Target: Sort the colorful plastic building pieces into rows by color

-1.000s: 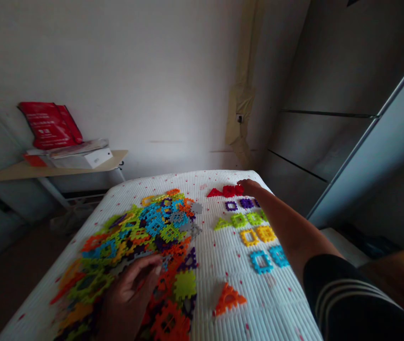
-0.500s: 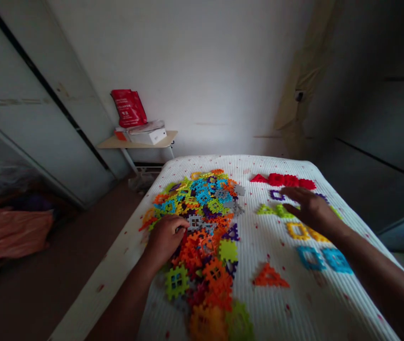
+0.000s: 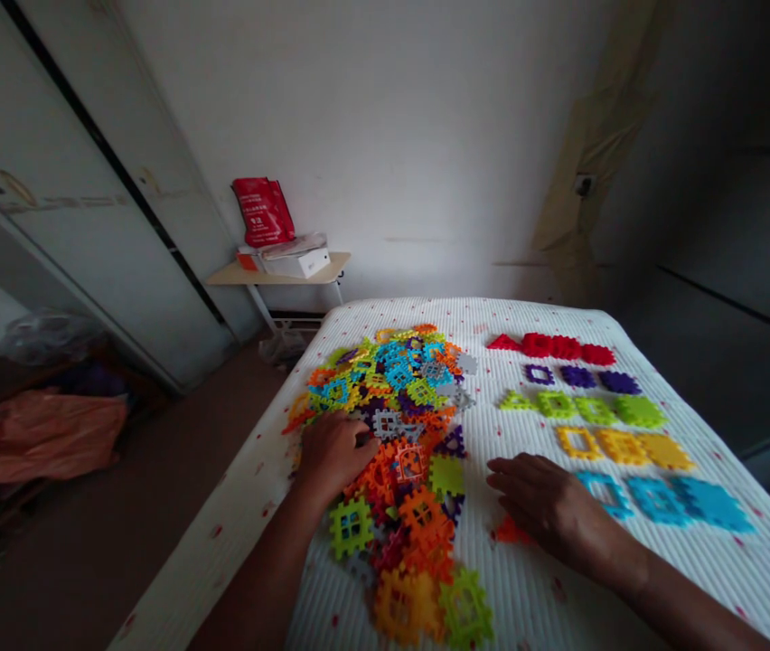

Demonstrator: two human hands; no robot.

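A heap of coloured plastic interlocking tiles (image 3: 395,425) lies on a white ribbed mat (image 3: 493,579). My left hand (image 3: 332,452) rests on the heap's left side, fingers curled onto the tiles. My right hand (image 3: 548,506) lies flat with fingers stretched out, covering an orange triangle tile (image 3: 503,532). To the right, sorted rows lie apart from the heap: red tiles (image 3: 551,346), purple tiles (image 3: 578,377), green tiles (image 3: 585,409), yellow tiles (image 3: 622,446) and blue tiles (image 3: 670,499).
A small shelf (image 3: 280,271) at the back wall carries a red bag (image 3: 261,211) and a white box. Wardrobe doors (image 3: 73,199) stand on the left, with an orange cloth (image 3: 39,434) on the floor. Dark panels close off the right.
My right hand has drawn back from the red row at the far end to the near orange triangle. My left hand stayed on the heap. The camera swung to the left.
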